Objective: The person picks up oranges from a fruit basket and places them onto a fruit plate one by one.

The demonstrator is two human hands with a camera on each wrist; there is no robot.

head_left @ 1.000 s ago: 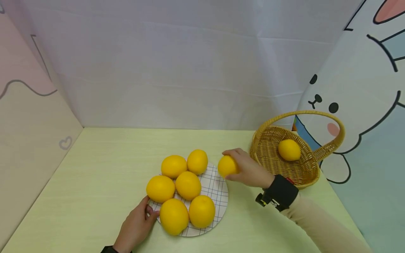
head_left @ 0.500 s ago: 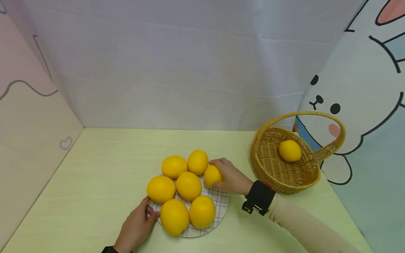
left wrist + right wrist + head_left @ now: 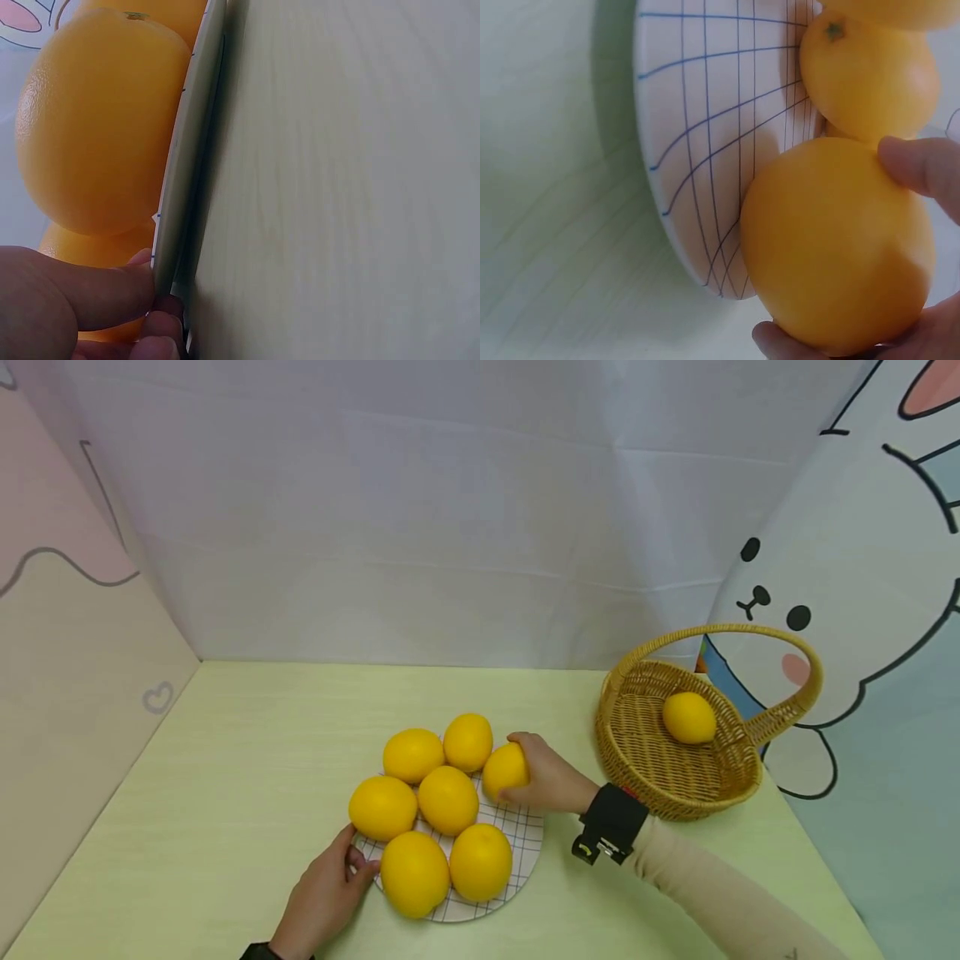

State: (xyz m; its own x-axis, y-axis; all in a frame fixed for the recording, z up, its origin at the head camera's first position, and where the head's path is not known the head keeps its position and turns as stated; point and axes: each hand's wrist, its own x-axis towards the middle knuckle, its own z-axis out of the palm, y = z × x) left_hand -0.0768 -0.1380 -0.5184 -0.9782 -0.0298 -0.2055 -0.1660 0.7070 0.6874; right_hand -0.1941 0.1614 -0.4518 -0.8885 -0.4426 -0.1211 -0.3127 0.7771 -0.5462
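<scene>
My right hand [image 3: 553, 777] holds an orange [image 3: 505, 772] at the back right of a round white plate [image 3: 525, 843] with a dark grid pattern. In the right wrist view, the held orange [image 3: 838, 247] sits against the plate's surface, thumb on one side and fingertips on the other. Several more oranges [image 3: 447, 800] cover the middle and left of the plate. At the plate's left rim, my left hand [image 3: 324, 893] pinches the edge. The left wrist view shows the thumb [image 3: 105, 294] over the rim [image 3: 187, 142] and curled fingers under it.
A wicker basket [image 3: 626, 768] with a tall arched handle stands at the back right, one orange [image 3: 689, 718] inside. The pale wooden table [image 3: 225, 793] meets a white backdrop [image 3: 390, 527] behind, with printed panels at both sides.
My right hand has moved left with its orange, from beside the plate onto its back right part, then stayed nearly still. My left hand keeps its grip on the rim.
</scene>
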